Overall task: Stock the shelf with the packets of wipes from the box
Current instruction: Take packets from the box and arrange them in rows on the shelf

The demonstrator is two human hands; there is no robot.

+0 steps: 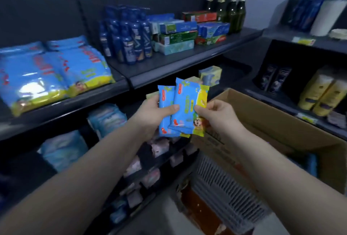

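Partway done: flat blue-and-yellow plastic wipes packets (56, 71) already stacked on the dark metal shelf (78, 102), left of frame. Two held packets (180, 109) at centre, gripped in left hand (154, 112), thumb across the front; right hand (217, 114) pinching the yellow edge. Open brown cardboard box (281, 131) lower right, contents mostly hidden. Dim shop aisle.

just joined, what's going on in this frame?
A person is stocking a shop shelf. The left hand grips two blue-and-yellow packets of wipes, overlapped and roughly upright. The right hand pinches the front packet's right edge. Both packets are in the air in front of the shelving, not yet placed. Matching packets lie on the shelf at left, and the open cardboard box sits to the right.
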